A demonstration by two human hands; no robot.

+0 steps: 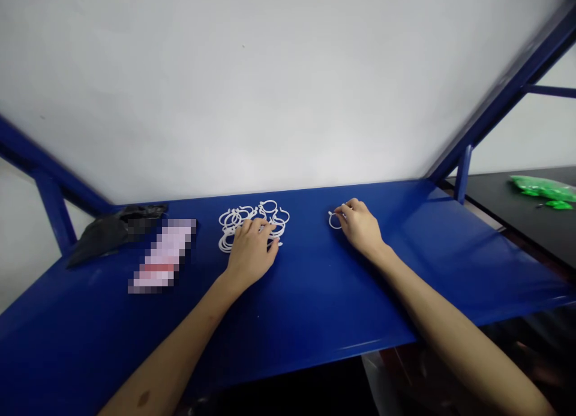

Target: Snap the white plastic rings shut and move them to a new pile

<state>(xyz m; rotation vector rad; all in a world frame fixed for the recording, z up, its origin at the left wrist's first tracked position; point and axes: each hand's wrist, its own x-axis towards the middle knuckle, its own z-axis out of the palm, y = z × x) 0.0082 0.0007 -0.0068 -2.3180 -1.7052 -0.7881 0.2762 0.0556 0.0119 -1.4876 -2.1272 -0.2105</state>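
Note:
A pile of several white plastic rings (270, 213) lies on the blue shelf (315, 296) near the back wall. My left hand (250, 253) rests on the front of the pile, its fingers curled down onto the rings. To the right, my right hand (360, 226) lies on the shelf with its fingertips pinched on a single white ring (333, 220), set apart from the pile.
A black bag (112, 231) and a blurred pink-and-white packet (162, 255) lie at the left of the shelf. Blue frame posts (462, 172) rise at both ends. A dark table at the right carries green plastic items (544, 189). A white wall stands behind.

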